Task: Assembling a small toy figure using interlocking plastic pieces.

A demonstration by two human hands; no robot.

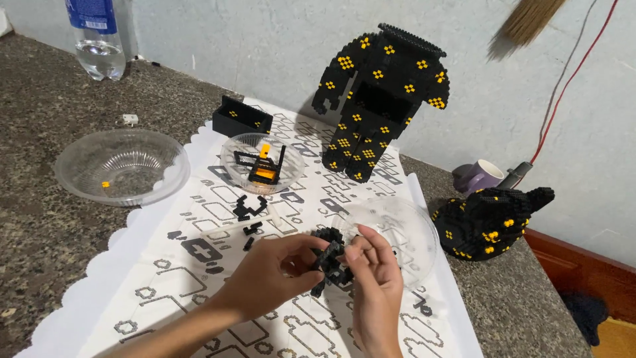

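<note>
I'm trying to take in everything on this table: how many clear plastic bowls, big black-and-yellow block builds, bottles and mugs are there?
Clear plastic bowls: 3, left, middle, right
Black-and-yellow block builds: 2, tall body and head piece
Water bottle: 1
Purple mug: 1
Total: 7
Not counted: the small black piece held between left hand and right hand.

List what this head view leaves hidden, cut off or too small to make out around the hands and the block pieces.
- Small black block assembly: held between the left hand and right hand; fingers cover much of it, so its shape is unclear.
- Water bottle: cut off by the top edge.
- Broom bristles: blurred, handle out of frame.
- Yellow bit in the left clear bowl: too small to identify.
- Purple mug: partly behind the black-and-yellow head piece.
</note>
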